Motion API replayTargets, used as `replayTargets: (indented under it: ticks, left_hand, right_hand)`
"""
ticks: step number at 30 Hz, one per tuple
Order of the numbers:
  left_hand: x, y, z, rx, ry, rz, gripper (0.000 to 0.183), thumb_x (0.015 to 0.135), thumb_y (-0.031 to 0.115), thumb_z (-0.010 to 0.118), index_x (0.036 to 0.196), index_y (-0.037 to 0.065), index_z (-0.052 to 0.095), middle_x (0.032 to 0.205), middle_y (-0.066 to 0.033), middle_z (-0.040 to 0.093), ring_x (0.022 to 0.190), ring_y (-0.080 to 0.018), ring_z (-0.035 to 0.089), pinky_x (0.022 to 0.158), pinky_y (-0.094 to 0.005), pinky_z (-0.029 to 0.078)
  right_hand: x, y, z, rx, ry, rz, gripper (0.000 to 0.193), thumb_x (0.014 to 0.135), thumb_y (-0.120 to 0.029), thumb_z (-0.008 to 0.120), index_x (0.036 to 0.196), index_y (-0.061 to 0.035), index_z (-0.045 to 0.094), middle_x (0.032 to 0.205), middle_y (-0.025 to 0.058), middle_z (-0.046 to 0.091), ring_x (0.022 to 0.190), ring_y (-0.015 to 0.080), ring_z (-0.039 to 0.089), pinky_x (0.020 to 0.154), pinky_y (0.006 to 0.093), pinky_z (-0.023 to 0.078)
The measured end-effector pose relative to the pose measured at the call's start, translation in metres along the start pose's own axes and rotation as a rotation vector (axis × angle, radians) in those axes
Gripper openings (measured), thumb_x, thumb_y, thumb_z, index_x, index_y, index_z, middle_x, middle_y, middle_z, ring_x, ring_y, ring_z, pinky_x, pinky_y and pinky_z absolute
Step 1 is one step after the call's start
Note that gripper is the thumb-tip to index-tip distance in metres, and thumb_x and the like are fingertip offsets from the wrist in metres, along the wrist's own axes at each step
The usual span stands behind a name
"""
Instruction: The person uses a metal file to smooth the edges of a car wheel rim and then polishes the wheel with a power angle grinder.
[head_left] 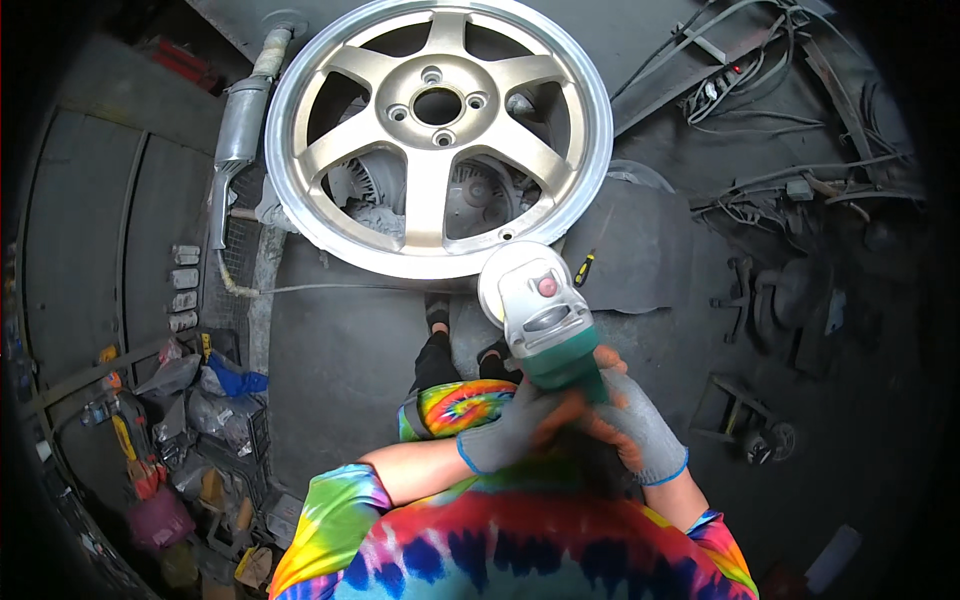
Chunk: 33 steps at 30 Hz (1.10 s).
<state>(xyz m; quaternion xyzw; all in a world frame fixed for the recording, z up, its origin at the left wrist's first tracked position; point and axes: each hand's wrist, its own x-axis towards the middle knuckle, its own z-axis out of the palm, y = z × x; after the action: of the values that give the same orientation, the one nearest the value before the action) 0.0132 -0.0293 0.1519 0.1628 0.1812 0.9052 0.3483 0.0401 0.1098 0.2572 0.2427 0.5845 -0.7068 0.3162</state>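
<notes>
In front of my chest, both gloved hands are wrapped round a green and silver angle grinder (556,358), its head tilted up and away from me. My left hand (510,428) closes on its body from the left, with the fingers partly smeared or hidden. From the right, my right hand (640,425) grips the body, fingertips showing along its side. A pale round disc (490,290) sits on the grinder's head. It overlaps the lower edge of a gold spoked wheel rim (427,190) with a bright silver lip; whether they touch I cannot tell.
A silver canister-like tool (238,125) stands left of the rim, with a thin hose below. Right of the grinder lies a yellow-black screwdriver (584,268). Tangled cables (740,95) hang at upper right. Shelves with bags and a blue bundle (235,378) stand at lower left.
</notes>
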Motion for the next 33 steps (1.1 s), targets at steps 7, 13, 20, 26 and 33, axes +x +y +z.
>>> replayTargets:
  ticks: [7, 13, 20, 26, 33]
  left_hand:
    - [0.020, 0.045, 0.027, 0.725, -0.071, -0.102, 0.049, 0.104, 0.022, 0.054, 0.146, -0.001, 0.041, 0.146, -0.0193, 0.046, 0.121, -0.0282, 0.061, 0.104, -0.0414, 0.048]
    - [0.016, 0.033, 0.035, -0.476, 0.167, -0.138, 0.046, 0.102, 0.020, 0.060, 0.141, -0.001, 0.047, 0.141, -0.0145, 0.053, 0.119, -0.0249, 0.062, 0.103, -0.0401, 0.048]
    - [0.033, 0.035, 0.031, 0.658, -0.043, 0.085, 0.043, 0.099, 0.018, 0.065, 0.136, -0.002, 0.053, 0.138, -0.0144, 0.054, 0.120, -0.0240, 0.061, 0.103, -0.0394, 0.048]
    - [0.031, 0.038, 0.045, 0.504, 0.104, -0.050, 0.043, 0.096, 0.012, 0.066, 0.136, 0.000, 0.054, 0.135, -0.0121, 0.056, 0.118, -0.0210, 0.062, 0.103, -0.0386, 0.049]
    - [0.035, 0.023, 0.026, 0.929, -0.087, 0.290, 0.048, 0.098, 0.011, 0.064, 0.142, 0.001, 0.048, 0.137, -0.0130, 0.055, 0.116, -0.0215, 0.063, 0.103, -0.0387, 0.049]
  right_hand:
    - [-0.007, 0.005, -0.015, 0.147, 0.044, -0.012, 0.057, 0.092, -0.024, 0.063, 0.139, 0.0039, 0.045, 0.136, 0.0288, 0.043, 0.119, 0.0498, 0.050, 0.096, 0.0541, 0.050]
    - [0.002, 0.032, -0.029, 0.587, -0.068, -0.036, 0.042, 0.098, -0.029, 0.052, 0.125, 0.0022, 0.051, 0.119, 0.0261, 0.053, 0.096, 0.0426, 0.059, 0.079, 0.0494, 0.054]
    - [-0.002, 0.034, -0.056, 1.275, -0.084, 0.061, 0.037, 0.103, -0.033, 0.042, 0.112, -0.0004, 0.056, 0.100, 0.0219, 0.061, 0.074, 0.0334, 0.064, 0.063, 0.0425, 0.057]
    - [0.012, 0.065, -0.075, 1.798, -0.379, 0.245, 0.027, 0.105, -0.020, 0.040, 0.116, -0.0004, 0.056, 0.095, 0.0127, 0.060, 0.074, 0.0184, 0.061, 0.068, 0.0269, 0.055]
    - [0.000, 0.013, -0.042, 0.498, -0.107, -0.086, 0.028, 0.100, -0.015, 0.051, 0.123, 0.0004, 0.056, 0.106, 0.0107, 0.063, 0.092, 0.0173, 0.066, 0.076, 0.0271, 0.057]
